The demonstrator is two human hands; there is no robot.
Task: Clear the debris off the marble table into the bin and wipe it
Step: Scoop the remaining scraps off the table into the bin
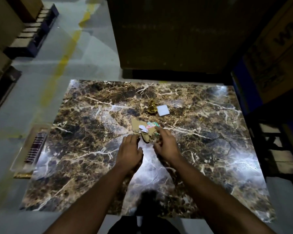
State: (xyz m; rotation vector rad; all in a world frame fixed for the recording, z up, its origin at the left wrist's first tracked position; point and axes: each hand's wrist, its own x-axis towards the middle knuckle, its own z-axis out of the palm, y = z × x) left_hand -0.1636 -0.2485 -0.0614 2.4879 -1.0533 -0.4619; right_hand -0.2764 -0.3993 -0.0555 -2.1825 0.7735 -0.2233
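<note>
1. Debris (145,132) — torn brown cardboard scraps, a couple of small white paper bits and one crumpled coloured wrapper — is gathered in a single loose pile near the middle of the marble table (210,149), slightly toward the far edge.

2. Both hands are brought in on the pile from the near edge. The left hand (129,152) is held with its fingers curled at the near-left side of the scraps; whether a piece is actually pinched cannot be told. The right hand (166,142) is spread, fingers relaxed and reaching over the near-right side of the pile, and nothing is seen gripped in it.

3. Risks, as judged from here: small scraps could be dropped or scattered across the slab if the pile is scooped between two loose hands, since the pieces are light and unconnected. The gold figurine (150,107) just beyond the pile could be knocked over if the sweep is carried too far toward the far edge. The white square pad (163,110) beside it could be swept up as rubbish by mistake.

4. Counted: one table, one debris pile, one figurine, one white pad, two hands. One clear tray (24,159) holding a striped cloth (35,147) is seen on the floor just off the table's left edge — whether this is the bin cannot be told.
</note>
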